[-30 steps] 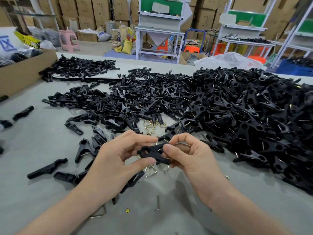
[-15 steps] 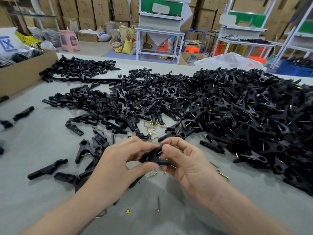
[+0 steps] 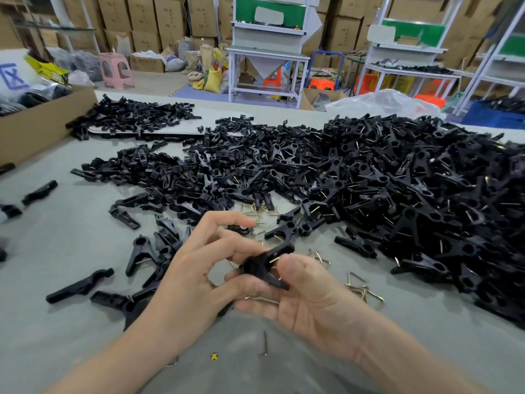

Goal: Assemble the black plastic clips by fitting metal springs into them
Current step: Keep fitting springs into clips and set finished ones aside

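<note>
- Both hands are on one black clip (image 3: pixel 264 270), held just above the grey table (image 3: pixel 56 280), in front of the big pile of clips (image 3: pixel 412 200).
- The left hand (image 3: pixel 196 282) pinches the round pivot end between thumb and curled fingers, with the index finger lifted clear.
- The right hand (image 3: pixel 312 300) grips the other side, thumb on top and fingers curled underneath.
- A sliver of metal spring (image 3: pixel 274 260) shows between the two halves, so I'd say it's mid-seating. Can't tell if it's hooked in properly.
- My tip: keep the halves lined up at the pivot and push straight with the thumb, no twisting, or the spring probably pops out.
- Loose springs (image 3: pixel 362 288) lie just right of the hands and spare clip halves (image 3: pixel 142 251) to the left, so the next one is close by.
</note>
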Tool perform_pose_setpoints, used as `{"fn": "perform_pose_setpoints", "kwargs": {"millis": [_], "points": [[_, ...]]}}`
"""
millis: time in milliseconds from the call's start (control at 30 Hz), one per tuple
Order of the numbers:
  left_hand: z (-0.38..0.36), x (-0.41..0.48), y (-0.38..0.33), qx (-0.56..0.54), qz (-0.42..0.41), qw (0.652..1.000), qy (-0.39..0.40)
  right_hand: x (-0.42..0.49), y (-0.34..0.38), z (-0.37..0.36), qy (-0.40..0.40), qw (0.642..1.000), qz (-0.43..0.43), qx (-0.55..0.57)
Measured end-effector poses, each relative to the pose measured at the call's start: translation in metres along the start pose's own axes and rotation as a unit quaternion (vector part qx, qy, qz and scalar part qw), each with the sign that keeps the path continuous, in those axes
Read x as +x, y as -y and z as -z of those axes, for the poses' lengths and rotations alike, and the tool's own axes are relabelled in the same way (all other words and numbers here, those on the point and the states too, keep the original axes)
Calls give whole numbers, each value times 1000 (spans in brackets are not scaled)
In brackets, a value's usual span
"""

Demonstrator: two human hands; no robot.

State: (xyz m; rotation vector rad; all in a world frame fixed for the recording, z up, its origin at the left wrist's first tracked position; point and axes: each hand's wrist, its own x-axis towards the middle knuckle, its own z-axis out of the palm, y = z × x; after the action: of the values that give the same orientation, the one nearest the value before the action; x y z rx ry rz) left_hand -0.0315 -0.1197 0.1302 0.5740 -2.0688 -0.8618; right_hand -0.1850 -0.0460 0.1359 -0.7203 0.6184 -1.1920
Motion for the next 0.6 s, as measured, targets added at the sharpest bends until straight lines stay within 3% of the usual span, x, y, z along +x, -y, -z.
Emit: {"fn": "perform_pose_setpoints", "kwargs": {"millis": [600], "points": [[-3, 0, 6, -85, 7, 996, 7, -1, -2, -2, -7, 998, 28, 59]]}}
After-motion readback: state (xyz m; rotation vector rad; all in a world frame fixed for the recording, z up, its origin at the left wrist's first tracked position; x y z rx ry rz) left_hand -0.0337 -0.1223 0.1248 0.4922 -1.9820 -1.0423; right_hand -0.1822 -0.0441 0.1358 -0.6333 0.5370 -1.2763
